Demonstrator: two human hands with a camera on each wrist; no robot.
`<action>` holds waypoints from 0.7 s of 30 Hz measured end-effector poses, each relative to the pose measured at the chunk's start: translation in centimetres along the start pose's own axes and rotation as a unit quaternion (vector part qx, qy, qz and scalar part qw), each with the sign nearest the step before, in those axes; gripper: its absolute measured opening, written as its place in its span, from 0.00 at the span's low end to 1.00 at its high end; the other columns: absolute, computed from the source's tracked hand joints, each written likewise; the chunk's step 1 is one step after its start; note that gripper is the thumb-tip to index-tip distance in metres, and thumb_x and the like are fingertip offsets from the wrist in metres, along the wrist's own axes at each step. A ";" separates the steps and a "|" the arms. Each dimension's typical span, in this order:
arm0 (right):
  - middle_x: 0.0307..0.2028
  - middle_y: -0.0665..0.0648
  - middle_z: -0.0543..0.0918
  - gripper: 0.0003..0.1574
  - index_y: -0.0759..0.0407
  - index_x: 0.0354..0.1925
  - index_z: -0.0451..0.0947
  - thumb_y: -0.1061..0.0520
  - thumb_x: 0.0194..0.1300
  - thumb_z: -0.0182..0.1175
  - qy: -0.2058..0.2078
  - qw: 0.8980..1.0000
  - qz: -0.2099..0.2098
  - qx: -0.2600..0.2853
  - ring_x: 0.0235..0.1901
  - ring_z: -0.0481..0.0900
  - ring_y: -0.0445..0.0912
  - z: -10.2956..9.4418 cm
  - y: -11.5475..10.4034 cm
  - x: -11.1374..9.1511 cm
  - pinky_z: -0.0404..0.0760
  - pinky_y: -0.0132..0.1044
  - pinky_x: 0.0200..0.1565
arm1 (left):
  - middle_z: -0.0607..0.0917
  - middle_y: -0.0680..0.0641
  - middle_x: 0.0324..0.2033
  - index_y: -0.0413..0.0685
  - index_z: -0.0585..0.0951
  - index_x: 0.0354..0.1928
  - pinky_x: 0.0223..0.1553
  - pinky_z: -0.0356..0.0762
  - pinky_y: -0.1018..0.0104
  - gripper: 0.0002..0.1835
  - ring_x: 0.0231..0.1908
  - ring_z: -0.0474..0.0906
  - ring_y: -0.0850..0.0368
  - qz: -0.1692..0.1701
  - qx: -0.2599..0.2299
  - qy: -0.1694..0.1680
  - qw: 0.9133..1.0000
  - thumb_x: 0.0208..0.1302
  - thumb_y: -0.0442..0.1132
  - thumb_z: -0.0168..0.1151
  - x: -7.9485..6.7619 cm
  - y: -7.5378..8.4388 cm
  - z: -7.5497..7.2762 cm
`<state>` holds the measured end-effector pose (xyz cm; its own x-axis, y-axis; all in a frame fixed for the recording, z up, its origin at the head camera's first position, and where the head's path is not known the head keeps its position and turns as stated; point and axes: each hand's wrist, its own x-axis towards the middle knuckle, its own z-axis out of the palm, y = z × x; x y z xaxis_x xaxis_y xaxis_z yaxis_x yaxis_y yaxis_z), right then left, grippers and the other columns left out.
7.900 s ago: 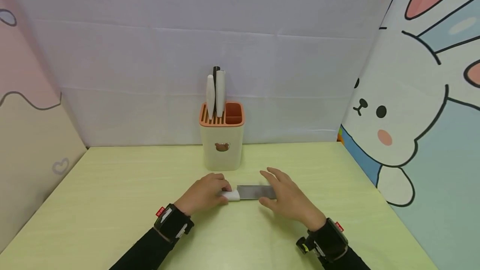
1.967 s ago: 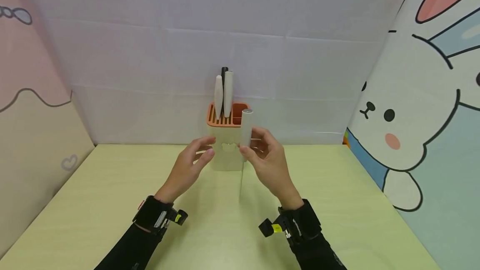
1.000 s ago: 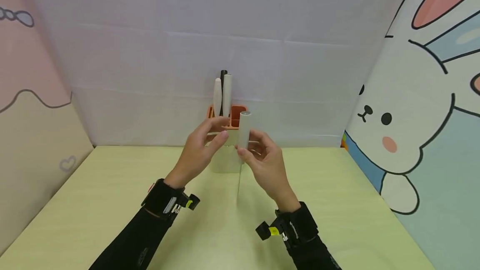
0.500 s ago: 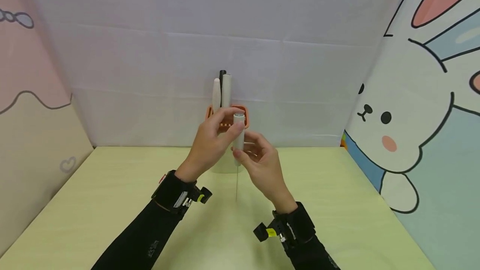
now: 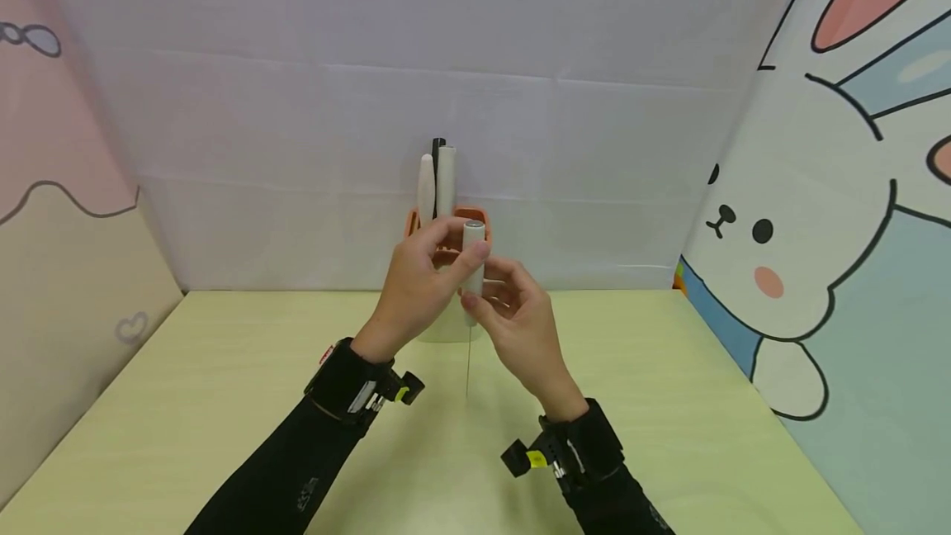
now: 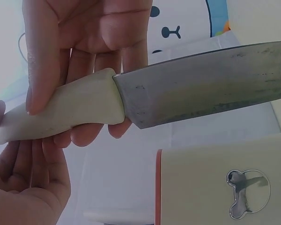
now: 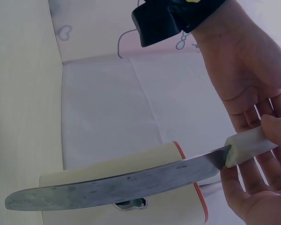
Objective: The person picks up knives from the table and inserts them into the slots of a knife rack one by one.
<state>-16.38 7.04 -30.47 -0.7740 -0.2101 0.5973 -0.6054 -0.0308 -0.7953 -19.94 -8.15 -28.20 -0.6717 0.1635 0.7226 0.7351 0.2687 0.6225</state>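
Note:
A kitchen knife [image 5: 473, 281] with a white handle is held up in front of the knife block, blade pointing down and edge-on to the head view. My right hand [image 5: 523, 329] pinches the lower handle near the blade. Higher up, my left hand [image 5: 416, 287] has its thumb and fingers around the handle's top. Both wrist views show the broad, marked steel blade [image 6: 201, 84] [image 7: 131, 183] side-on. The cream knife block [image 5: 446, 330], with an orange slotted top, stands behind the hands, which partly hide it. In the left wrist view its bear badge [image 6: 248, 194] shows.
Several handles stand upright in the block: white handles [image 5: 446, 180] and a black handle [image 5: 438, 143]. The pale yellow-green table [image 5: 260, 403] runs back to a white cloth wall [image 5: 297, 147]. Cartoon-printed sheets [image 5: 839, 271] flank it at both sides.
The knife lay flat on the table between both hands in the oldest frame; it now hangs upright. Over the last second my left hand has moved right onto the handle, and the knife shifted slightly left.

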 end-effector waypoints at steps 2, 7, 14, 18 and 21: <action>0.49 0.59 0.77 0.24 0.62 0.56 0.70 0.68 0.62 0.62 0.001 1.000 0.000 0.000 0.44 0.79 0.54 0.0 0.0 0.0 0.80 0.42 0.47 | 0.79 0.56 0.34 0.54 0.78 0.44 0.43 0.79 0.63 0.12 0.38 0.76 0.62 0.004 0.006 0.001 1.000 0.66 0.51 0.61 0.0 0.0 0.0; 0.49 0.60 0.76 0.24 0.63 0.56 0.69 0.69 0.62 0.62 0.000 1.000 -0.001 0.004 0.44 0.79 0.55 0.0 0.0 0.0 0.80 0.42 0.48 | 0.79 0.56 0.34 0.53 0.78 0.44 0.41 0.80 0.63 0.12 0.38 0.76 0.62 0.012 0.014 0.002 1.000 0.66 0.50 0.61 0.0 0.1 -0.1; 0.49 0.61 0.76 0.25 0.64 0.57 0.68 0.70 0.62 0.61 -0.008 1.000 -0.001 0.009 0.44 0.79 0.55 0.1 0.1 0.0 0.80 0.42 0.47 | 0.79 0.56 0.34 0.52 0.78 0.44 0.40 0.80 0.62 0.11 0.38 0.76 0.62 0.023 0.018 -0.005 1.000 0.66 0.49 0.62 0.0 0.2 -0.4; 0.49 0.61 0.76 0.26 0.65 0.57 0.68 0.70 0.62 0.61 -0.010 1.000 -0.005 0.000 0.44 0.79 0.55 0.1 0.0 0.0 0.80 0.42 0.47 | 0.80 0.56 0.35 0.52 0.79 0.45 0.39 0.80 0.62 0.11 0.37 0.76 0.62 0.030 0.020 -0.008 0.999 0.66 0.48 0.62 0.1 0.2 -0.5; 0.49 0.62 0.76 0.26 0.66 0.57 0.68 0.70 0.62 0.61 -0.009 1.000 -0.016 -0.013 0.44 0.79 0.55 0.1 -0.1 0.0 0.80 0.44 0.48 | 0.80 0.56 0.35 0.52 0.79 0.46 0.39 0.80 0.63 0.11 0.37 0.76 0.62 0.034 0.020 -0.009 0.999 0.66 0.48 0.61 0.1 0.2 -0.5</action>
<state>-16.29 6.90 -30.39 -0.7508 -0.2278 0.6200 -0.6345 -0.0123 -0.7728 -19.85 -8.58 -27.88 -0.6214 0.1994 0.7577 0.7756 0.2936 0.5588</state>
